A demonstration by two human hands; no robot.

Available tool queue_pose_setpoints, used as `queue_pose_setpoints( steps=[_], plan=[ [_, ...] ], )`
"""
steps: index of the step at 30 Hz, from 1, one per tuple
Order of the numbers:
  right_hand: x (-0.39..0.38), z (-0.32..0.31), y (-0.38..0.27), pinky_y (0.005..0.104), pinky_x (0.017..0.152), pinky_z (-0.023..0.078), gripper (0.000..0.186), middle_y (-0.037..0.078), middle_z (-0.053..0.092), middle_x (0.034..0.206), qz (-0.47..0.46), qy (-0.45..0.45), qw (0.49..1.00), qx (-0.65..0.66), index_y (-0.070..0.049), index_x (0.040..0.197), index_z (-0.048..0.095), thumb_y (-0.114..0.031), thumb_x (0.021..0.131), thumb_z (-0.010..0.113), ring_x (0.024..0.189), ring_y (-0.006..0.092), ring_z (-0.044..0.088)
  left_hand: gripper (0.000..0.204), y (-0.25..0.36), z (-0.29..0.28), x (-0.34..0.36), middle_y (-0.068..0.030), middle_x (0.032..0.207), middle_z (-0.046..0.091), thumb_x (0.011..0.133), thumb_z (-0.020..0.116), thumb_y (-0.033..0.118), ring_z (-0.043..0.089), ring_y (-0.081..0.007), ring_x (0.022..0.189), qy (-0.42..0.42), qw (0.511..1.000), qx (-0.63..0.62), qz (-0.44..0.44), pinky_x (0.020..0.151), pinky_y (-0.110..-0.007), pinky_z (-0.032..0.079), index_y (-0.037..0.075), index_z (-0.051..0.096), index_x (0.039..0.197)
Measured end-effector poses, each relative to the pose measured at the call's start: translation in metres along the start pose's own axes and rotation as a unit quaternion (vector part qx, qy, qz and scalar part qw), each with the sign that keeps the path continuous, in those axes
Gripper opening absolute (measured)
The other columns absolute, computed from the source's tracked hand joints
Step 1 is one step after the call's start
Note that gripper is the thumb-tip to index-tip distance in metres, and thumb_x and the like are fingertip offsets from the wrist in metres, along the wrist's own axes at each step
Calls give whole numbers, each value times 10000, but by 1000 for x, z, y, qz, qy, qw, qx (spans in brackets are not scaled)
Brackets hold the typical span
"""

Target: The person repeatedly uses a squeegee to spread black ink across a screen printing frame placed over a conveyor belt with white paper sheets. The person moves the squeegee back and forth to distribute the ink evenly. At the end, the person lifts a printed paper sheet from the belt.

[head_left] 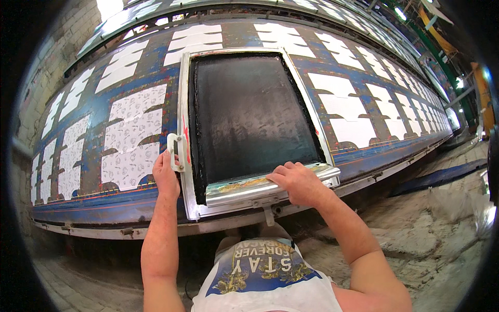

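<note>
A screen printing frame (185, 104) with a pale metal rim lies on the long printing table. Its dark mesh (254, 109) looks wet and black along the edges. At the frame's left side, my left hand (166, 174) is closed around a white handle (172, 145). My right hand (299, 183) grips the top of a wide metal squeegee (239, 191), which lies across the near end of the screen, smeared with yellowish and green residue. What lies under the screen is hidden.
White fabric pieces (132, 138) with small printed figures lie left of the frame; plain white pieces (343, 112) lie to its right. A metal rail (358, 183) runs along the table's near edge. Another long table (156, 10) stands behind, and a block wall (49, 67) rises at left.
</note>
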State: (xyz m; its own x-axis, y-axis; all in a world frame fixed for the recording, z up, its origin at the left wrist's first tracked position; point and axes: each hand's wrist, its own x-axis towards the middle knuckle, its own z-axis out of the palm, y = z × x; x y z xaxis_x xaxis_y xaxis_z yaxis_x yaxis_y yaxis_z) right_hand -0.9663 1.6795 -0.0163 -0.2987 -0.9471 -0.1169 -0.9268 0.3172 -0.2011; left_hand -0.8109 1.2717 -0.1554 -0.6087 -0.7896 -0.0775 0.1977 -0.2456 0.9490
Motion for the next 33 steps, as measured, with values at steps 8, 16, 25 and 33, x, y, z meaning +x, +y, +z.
queue_pose_setpoints(
  steps=[8, 16, 25, 33],
  plan=[
    [-31, 19, 9, 533, 1170, 509, 797, 166, 637, 1462, -57, 20, 997, 43, -113, 1530, 634, -30, 768, 852, 1374, 400, 605, 256, 0, 3, 7, 0, 925, 716, 1194, 605, 218, 614, -77, 711, 35, 999, 19, 1, 639, -275, 523, 29, 767, 1252],
    [-95, 15, 89, 524, 1180, 515, 678, 173, 660, 1531, -42, 160, 962, 216, -108, 1495, 685, -102, 851, 899, 1391, 400, 638, 248, -17, 10, 8, 47, 802, 650, 1150, 707, 271, 530, -59, 689, 205, 952, 222, 43, 646, -268, 440, 52, 788, 1064],
    [-142, 52, 194, 397, 1032, 603, 542, 176, 752, 1370, 335, 174, 771, 513, -15, 1522, 679, -129, 1007, 805, 1144, 271, 753, 200, 6, 13, 2, -6, 904, 740, 1080, 786, 193, 637, -113, 769, 153, 892, 424, 22, 708, -339, 526, -4, 800, 1108],
    [-135, 65, 198, 346, 1021, 600, 488, 141, 742, 1353, 355, 138, 747, 546, -5, 1524, 697, -78, 1046, 762, 1151, 184, 733, 200, -14, 6, 1, -34, 917, 779, 1083, 778, 183, 672, -113, 808, 173, 872, 447, 102, 746, -338, 550, -13, 799, 1116]
  ],
)
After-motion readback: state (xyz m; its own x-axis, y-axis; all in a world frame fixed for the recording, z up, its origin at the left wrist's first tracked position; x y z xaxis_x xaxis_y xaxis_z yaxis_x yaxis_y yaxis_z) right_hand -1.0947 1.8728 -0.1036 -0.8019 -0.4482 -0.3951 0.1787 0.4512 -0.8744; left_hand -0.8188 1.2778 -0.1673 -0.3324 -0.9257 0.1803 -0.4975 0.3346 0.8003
